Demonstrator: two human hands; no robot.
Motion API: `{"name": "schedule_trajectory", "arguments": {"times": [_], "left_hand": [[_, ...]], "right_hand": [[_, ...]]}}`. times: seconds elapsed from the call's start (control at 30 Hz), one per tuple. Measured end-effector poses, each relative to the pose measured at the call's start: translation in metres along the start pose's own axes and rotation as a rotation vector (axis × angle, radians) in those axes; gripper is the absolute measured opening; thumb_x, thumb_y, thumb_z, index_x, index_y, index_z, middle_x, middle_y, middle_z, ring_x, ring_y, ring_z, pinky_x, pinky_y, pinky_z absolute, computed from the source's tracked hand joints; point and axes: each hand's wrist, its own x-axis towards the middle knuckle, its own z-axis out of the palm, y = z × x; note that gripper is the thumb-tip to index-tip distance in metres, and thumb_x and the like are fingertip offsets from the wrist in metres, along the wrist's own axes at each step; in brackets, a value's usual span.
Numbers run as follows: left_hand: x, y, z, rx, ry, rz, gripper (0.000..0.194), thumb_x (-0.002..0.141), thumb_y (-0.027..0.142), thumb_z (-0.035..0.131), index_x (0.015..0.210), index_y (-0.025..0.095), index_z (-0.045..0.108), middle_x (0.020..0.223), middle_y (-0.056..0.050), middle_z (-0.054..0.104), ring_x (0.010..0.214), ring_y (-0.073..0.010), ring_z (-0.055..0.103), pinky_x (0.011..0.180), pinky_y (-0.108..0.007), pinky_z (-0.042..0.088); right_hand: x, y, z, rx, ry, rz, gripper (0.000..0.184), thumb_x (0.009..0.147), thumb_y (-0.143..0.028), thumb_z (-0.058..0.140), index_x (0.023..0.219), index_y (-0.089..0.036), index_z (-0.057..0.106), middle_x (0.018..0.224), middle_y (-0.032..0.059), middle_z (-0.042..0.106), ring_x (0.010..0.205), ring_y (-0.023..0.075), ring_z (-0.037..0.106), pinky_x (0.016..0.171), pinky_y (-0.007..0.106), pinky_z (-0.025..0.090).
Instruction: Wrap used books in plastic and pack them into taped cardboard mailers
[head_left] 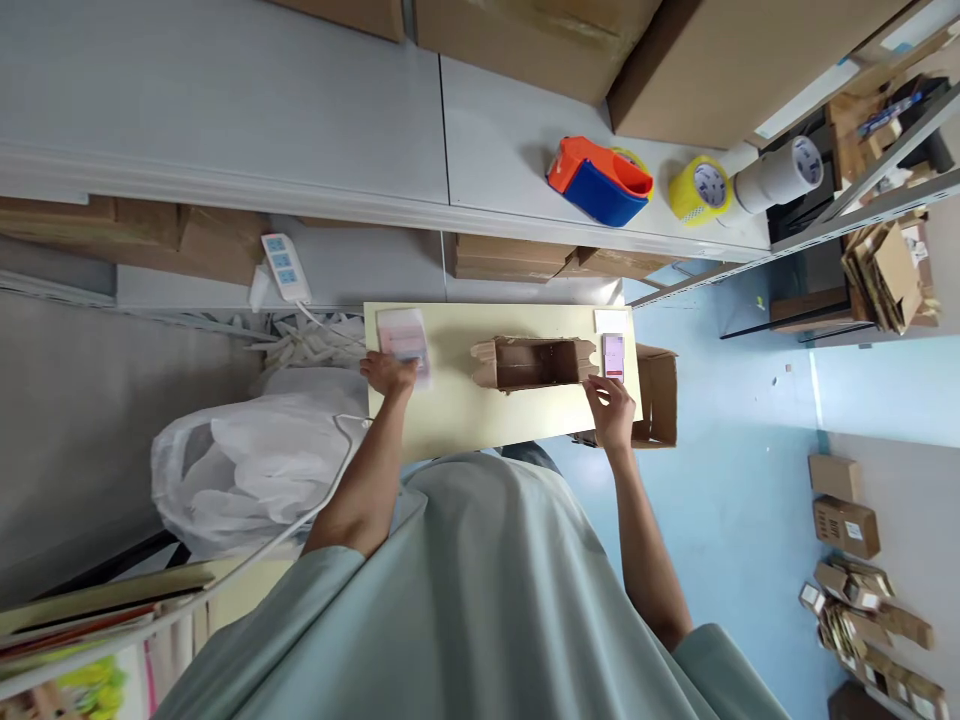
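Note:
An open brown cardboard box [534,362] lies in the middle of a small pale yellow table [457,415]. My left hand [388,373] rests at the table's left edge with its fingers closed on a clear packet with pink and white contents [405,340]. My right hand [611,405] is at the table's right side, fingers spread, touching the near end of a phone with a lit screen [613,355]. A white card [610,320] lies just beyond the phone.
A white plastic bag [247,460] and a power strip [285,266] sit left of the table. On the grey shelf above are a tape dispenser [600,182], a yellow tape roll [699,188] and large cartons. An open carton [656,395] stands at the right; small boxes lie on the blue floor.

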Motion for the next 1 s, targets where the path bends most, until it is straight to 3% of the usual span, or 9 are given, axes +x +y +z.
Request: {"name": "schedule_trajectory", "arguments": {"times": [0.13,0.23,0.33,0.47,0.6,0.67,0.8,1.0], "left_hand": [[0.004,-0.002,0.0,-0.025,-0.021,0.004,0.069,0.081,0.054,0.089,0.123,0.008,0.06,0.148,-0.036,0.058,0.144,-0.0544,0.051,0.12,-0.065,0.044],[-0.003,-0.003,-0.005,-0.033,-0.035,0.027,0.049,0.088,0.039,0.082,0.122,0.012,0.061,0.146,-0.031,0.063,0.14,-0.0482,0.059,0.12,-0.06,0.047],[-0.018,-0.002,-0.013,-0.036,-0.052,0.042,0.036,0.088,0.026,0.076,0.12,0.016,0.064,0.132,-0.025,0.074,0.129,-0.044,0.069,0.115,-0.057,0.053],[-0.047,0.004,-0.032,-0.057,-0.019,0.097,0.039,0.086,0.025,0.079,0.122,0.019,0.063,0.126,-0.02,0.078,0.129,-0.0411,0.072,0.115,-0.05,0.055],[-0.088,0.014,-0.057,-0.124,0.098,0.211,0.054,0.09,0.028,0.079,0.139,0.019,0.058,0.128,-0.016,0.079,0.123,-0.0349,0.076,0.108,-0.044,0.06],[-0.11,0.02,-0.069,-0.192,0.163,0.309,0.05,0.092,0.029,0.075,0.139,0.019,0.059,0.129,-0.015,0.079,0.121,-0.0318,0.076,0.1,-0.041,0.063],[-0.146,0.039,-0.09,-0.288,0.241,0.507,0.034,0.1,0.038,0.067,0.129,0.02,0.063,0.127,-0.014,0.079,0.118,-0.0272,0.077,0.092,-0.036,0.064],[-0.186,0.093,-0.114,-0.232,0.218,0.74,0.032,0.106,0.047,0.064,0.126,0.023,0.064,0.125,-0.011,0.078,0.113,-0.0257,0.077,0.099,-0.038,0.065]], "right_hand": [[-0.006,0.002,-0.007,0.032,-0.004,0.007,0.038,0.105,-0.055,0.067,0.109,-0.023,0.087,0.108,0.0103,0.082,0.091,0.0259,0.083,0.09,0.046,0.075],[-0.002,0.009,-0.01,0.032,-0.035,0.008,0.04,0.106,-0.057,0.065,0.108,-0.024,0.087,0.107,0.01,0.082,0.09,0.026,0.083,0.088,0.046,0.075],[0.007,0.016,-0.008,0.059,-0.082,-0.029,0.042,0.107,-0.059,0.064,0.108,-0.024,0.087,0.107,0.0101,0.082,0.09,0.0261,0.083,0.089,0.046,0.074],[0.028,0.022,0.001,0.117,-0.169,-0.102,0.042,0.109,-0.057,0.062,0.111,-0.023,0.086,0.109,0.0106,0.082,0.092,0.0257,0.082,0.091,0.043,0.073],[0.053,0.032,0.009,0.114,-0.232,-0.128,0.036,0.109,-0.049,0.063,0.114,-0.021,0.085,0.11,0.0111,0.082,0.09,0.0252,0.082,0.088,0.04,0.07],[0.065,0.041,0.012,0.101,-0.263,-0.14,0.032,0.109,-0.045,0.065,0.115,-0.021,0.085,0.112,0.0114,0.082,0.091,0.0257,0.081,0.087,0.04,0.069],[0.081,0.061,0.018,0.076,-0.338,-0.184,0.027,0.107,-0.038,0.069,0.119,-0.021,0.084,0.118,0.0129,0.082,0.1,0.0291,0.079,0.093,0.045,0.068],[0.09,0.078,0.027,0.097,-0.479,-0.334,0.032,0.104,-0.031,0.073,0.135,-0.026,0.081,0.129,0.0109,0.082,0.125,0.0344,0.071,0.112,0.054,0.063]]}}
